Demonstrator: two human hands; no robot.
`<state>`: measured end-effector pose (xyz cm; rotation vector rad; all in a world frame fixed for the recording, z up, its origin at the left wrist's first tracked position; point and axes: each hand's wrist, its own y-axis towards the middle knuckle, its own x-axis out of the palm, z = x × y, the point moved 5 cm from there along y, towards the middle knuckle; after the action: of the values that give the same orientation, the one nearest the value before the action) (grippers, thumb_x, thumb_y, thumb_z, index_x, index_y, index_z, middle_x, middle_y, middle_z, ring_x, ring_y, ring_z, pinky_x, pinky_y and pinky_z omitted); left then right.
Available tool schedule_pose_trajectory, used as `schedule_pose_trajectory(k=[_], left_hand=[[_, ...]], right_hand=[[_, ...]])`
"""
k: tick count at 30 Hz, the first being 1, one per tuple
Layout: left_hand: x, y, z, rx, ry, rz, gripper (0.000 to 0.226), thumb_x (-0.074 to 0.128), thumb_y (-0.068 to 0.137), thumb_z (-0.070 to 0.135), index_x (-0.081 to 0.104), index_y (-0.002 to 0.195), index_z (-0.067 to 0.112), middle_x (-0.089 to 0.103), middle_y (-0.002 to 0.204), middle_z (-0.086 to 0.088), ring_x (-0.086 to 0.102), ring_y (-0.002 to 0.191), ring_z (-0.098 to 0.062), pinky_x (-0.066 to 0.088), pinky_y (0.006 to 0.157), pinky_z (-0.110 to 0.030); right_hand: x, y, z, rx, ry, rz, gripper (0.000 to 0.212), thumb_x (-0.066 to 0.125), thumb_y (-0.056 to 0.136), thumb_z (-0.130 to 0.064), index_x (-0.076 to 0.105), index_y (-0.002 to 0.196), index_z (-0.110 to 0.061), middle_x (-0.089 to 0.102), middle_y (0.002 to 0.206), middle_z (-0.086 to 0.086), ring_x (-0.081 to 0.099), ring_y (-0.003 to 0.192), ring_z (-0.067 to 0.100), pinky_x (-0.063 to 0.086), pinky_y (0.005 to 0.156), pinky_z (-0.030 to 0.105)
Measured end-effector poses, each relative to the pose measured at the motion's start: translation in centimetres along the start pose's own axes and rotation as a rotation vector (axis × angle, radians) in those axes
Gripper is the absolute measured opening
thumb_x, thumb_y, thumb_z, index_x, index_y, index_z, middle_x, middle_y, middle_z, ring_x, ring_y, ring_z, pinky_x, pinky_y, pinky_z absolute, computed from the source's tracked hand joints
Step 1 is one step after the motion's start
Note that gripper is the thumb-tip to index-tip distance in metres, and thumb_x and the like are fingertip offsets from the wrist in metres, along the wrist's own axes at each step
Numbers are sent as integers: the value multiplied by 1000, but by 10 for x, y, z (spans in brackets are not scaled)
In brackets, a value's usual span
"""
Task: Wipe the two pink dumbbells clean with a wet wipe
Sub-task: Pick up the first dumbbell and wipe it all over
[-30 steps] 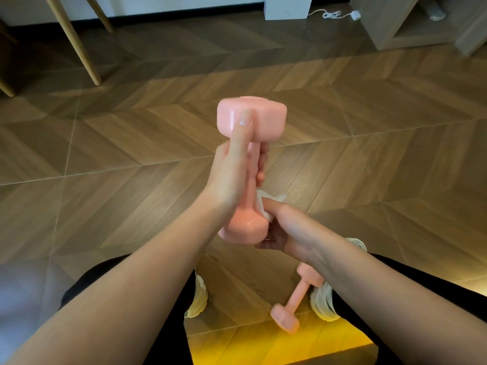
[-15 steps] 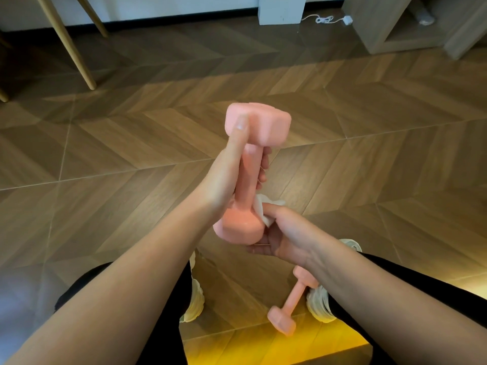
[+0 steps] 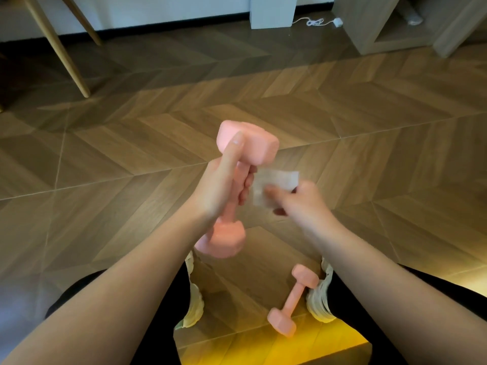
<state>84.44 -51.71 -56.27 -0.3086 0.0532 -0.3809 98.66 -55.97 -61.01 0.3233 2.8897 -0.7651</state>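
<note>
My left hand point(image 3: 220, 185) grips the shaft of a pink dumbbell point(image 3: 259, 146), held nearly upright in mid-air, with the thumb laid up against its top head. Its lower head hangs below my wrist. My right hand point(image 3: 297, 201) pinches a white wet wipe point(image 3: 274, 184) just right of the shaft, level with my left fingers; the wipe is blurred and appears apart from the dumbbell. A second pink dumbbell point(image 3: 292, 301) lies on the floor between my feet, beside the right shoe.
I am seated above a wooden herringbone floor point(image 3: 369, 143). My light shoes point(image 3: 193, 299) flank the floor dumbbell. Wooden chair legs point(image 3: 60, 51) stand at far left, a wooden cabinet point(image 3: 395, 27) at far right, a white cable point(image 3: 316, 22) by the wall.
My right hand has lifted the wipe from the dumbbell's lower head up beside the shaft. The dumbbell has tilted slightly and sits lower in view.
</note>
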Motion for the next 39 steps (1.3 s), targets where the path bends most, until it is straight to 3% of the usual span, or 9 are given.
schedule_pose_trajectory(k=[5, 10, 14, 17, 19, 22, 29, 34, 39], left_hand=[[3, -7, -12, -68, 91, -3, 64, 40, 66, 79, 52, 62, 17, 48, 59, 2, 39, 50, -14, 33, 51, -26], [9, -5, -18, -44, 128, -18, 60, 43, 69, 79, 53, 54, 22, 48, 55, 5, 39, 49, -15, 33, 49, -25], [8, -1, -18, 24, 165, -25, 60, 42, 72, 80, 54, 49, 26, 47, 53, 8, 38, 49, -12, 33, 50, -24], [11, -3, -17, 81, 265, -63, 61, 39, 75, 81, 57, 47, 30, 47, 45, 9, 39, 46, -6, 34, 49, -17], [13, -3, -18, 85, 266, -68, 62, 38, 75, 83, 57, 47, 31, 47, 45, 10, 39, 46, -6, 34, 49, -16], [11, 0, -20, 63, 233, -43, 63, 39, 73, 86, 57, 48, 31, 47, 47, 9, 40, 46, -10, 35, 48, -20], [7, 0, -19, 76, 211, -67, 61, 40, 76, 81, 56, 47, 30, 45, 48, 9, 38, 47, -11, 33, 48, -21], [19, -6, -17, 106, 308, -188, 61, 38, 79, 77, 52, 46, 28, 45, 43, 9, 39, 46, -7, 33, 50, -16], [23, -6, -25, 35, 288, -186, 62, 39, 75, 80, 52, 57, 22, 48, 49, 9, 41, 47, -10, 35, 51, -20]], right_hand=[[-48, 5, -39, -247, 229, 291, 6, 73, 83, -13, 73, 82, -19, 76, 79, -5, 72, 77, 11, 57, 69, 25], [-38, -15, -54, -426, -35, 136, 30, 59, 97, -22, 73, 85, 1, 59, 50, -16, 52, 47, 1, 40, 50, 16], [-28, -18, -49, -435, -180, -11, 75, 42, 90, -50, 56, 100, 23, 66, 90, 37, 64, 84, 45, 51, 75, 53], [-33, -13, -49, -427, -220, 55, 44, 43, 98, -35, 75, 67, -29, 56, 53, -19, 52, 55, 0, 47, 58, 23], [-33, -15, -55, -452, -195, 50, 48, 45, 102, -23, 65, 74, -56, 56, 65, -38, 55, 68, -17, 39, 67, 3], [-34, -16, -55, -546, -137, 32, 40, 47, 102, -11, 59, 131, -36, 59, 122, -35, 51, 116, -18, 35, 95, 3], [-23, -13, -49, -496, 9, -198, 36, 39, 103, -12, 64, 126, -22, 64, 132, -13, 52, 129, 2, 38, 114, 37], [-18, -10, -53, -497, 33, -220, 36, 37, 105, -14, 67, 122, -24, 65, 128, -18, 52, 129, 0, 36, 109, 18], [-14, -18, -54, -543, 27, -275, 37, 36, 101, -20, 59, 129, -16, 61, 132, -10, 53, 126, 2, 37, 109, 25]])
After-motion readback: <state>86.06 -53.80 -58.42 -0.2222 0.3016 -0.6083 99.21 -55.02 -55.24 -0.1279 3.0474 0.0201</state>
